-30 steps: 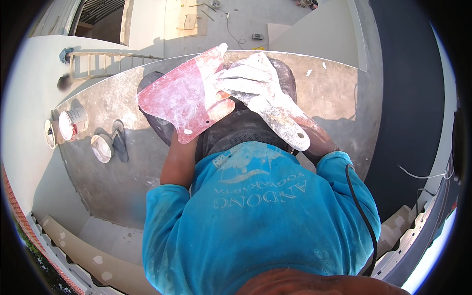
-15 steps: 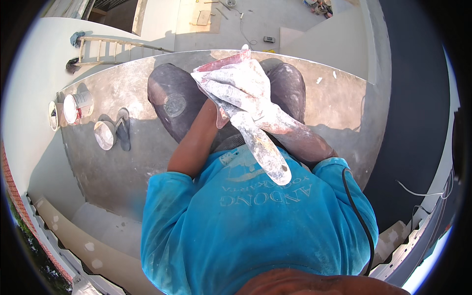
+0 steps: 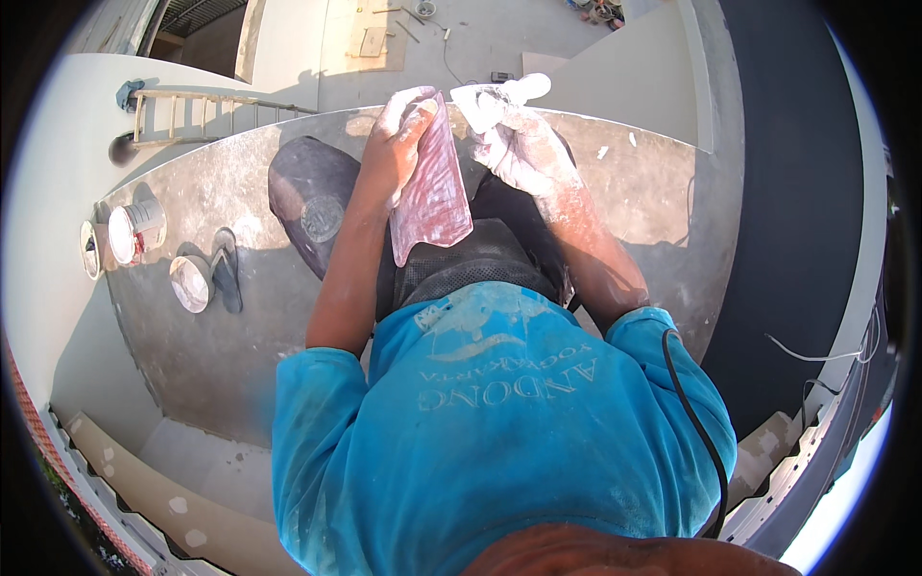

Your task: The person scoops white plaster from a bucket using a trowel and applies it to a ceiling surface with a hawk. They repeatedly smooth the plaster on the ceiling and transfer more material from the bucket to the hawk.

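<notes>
In the head view my left hand (image 3: 394, 144) grips the upper part of a reddish plastic board (image 3: 432, 202) smeared with pale powder, which hangs tilted above my lap. My right hand (image 3: 519, 154), coated in white, is closed on a white-caked putty knife (image 3: 493, 99). Its blade is just right of the board's top, and its rounded handle points up and to the right. Both tools are in front of my dark-clad knees.
I sit on a grey concrete ledge (image 3: 639, 211). On its left are buckets (image 3: 134, 230), a white tub (image 3: 192, 288) and a sandal (image 3: 226, 269). Beyond the edge lie a ladder (image 3: 202, 120) and a lower floor (image 3: 471, 48). Cables (image 3: 807, 355) run at the right.
The board has swung from lying broad, then under the knife, to hanging more upright at the left. The knife has flipped, its handle now pointing away from me, and both hands have moved apart.
</notes>
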### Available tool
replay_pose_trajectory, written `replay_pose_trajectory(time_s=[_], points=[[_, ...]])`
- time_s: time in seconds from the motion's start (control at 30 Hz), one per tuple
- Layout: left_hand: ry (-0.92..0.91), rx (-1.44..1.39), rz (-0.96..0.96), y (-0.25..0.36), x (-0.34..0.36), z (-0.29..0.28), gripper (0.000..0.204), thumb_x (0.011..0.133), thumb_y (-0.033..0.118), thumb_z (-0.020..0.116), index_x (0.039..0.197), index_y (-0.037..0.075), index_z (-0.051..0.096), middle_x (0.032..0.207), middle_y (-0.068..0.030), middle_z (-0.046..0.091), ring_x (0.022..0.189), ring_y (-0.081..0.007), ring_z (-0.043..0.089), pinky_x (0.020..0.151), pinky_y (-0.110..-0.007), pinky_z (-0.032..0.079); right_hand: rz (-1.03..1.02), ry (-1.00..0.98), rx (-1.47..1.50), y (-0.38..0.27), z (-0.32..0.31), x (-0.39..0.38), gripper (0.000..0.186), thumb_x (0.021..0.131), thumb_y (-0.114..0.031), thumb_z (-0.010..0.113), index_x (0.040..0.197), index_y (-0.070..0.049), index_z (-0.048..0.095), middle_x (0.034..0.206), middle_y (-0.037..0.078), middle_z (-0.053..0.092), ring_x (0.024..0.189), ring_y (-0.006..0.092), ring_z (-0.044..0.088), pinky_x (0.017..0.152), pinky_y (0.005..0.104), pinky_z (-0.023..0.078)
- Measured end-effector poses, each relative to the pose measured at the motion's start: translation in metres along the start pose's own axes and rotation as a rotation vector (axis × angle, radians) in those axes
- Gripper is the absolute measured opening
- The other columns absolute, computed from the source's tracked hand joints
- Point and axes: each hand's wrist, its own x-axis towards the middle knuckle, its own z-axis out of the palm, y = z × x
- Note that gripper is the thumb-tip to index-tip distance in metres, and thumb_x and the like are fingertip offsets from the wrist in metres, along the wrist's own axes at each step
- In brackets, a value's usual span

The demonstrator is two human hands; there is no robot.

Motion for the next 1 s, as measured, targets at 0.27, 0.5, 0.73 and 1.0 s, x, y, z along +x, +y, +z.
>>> replay_pose_trajectory(time_s=[0.27,0.5,0.73,1.0], points=[[0.089,0.358,0.195,0.009,0.006,0.004,0.025,0.093,0.009,0.054,0.117,0.003,0.051,0.102,-0.0119,0.063,0.097,-0.0179,0.058,0.085,-0.029,0.045,0.033,0.235,-0.075,0.006,0.019,0.000,0.019,0.090,-0.010,0.060,0.106,0.000,0.062,0.086,0.003,0.063,0.069,0.0088,0.058,0.056,0.0213,0.050],[0.111,0.335,0.115,0.008,0.014,0.000,0.024,0.093,0.018,0.057,0.112,0.003,0.056,0.102,-0.0101,0.063,0.098,-0.0170,0.058,0.085,-0.030,0.045,0.079,0.238,-0.097,0.005,0.000,-0.010,0.018,0.090,-0.009,0.061,0.105,0.000,0.061,0.083,0.005,0.064,0.062,0.0100,0.060,0.052,0.0220,0.050],[0.108,0.221,0.023,0.005,0.013,0.009,0.023,0.095,0.020,0.054,0.110,0.004,0.059,0.104,-0.0051,0.060,0.097,-0.0127,0.053,0.086,-0.027,0.043,0.079,0.256,-0.201,0.002,-0.012,-0.023,0.018,0.089,-0.008,0.061,0.104,0.000,0.060,0.082,0.006,0.064,0.062,0.0107,0.061,0.054,0.0227,0.052],[0.217,0.223,0.002,0.000,0.024,0.004,0.024,0.095,0.020,0.053,0.113,0.004,0.058,0.102,-0.0089,0.063,0.094,-0.0171,0.057,0.083,-0.030,0.045,-0.506,0.426,-0.411,0.015,0.001,-0.017,0.020,0.090,-0.008,0.059,0.109,0.001,0.060,0.088,0.009,0.066,0.079,0.0163,0.063,0.071,0.0292,0.051]])
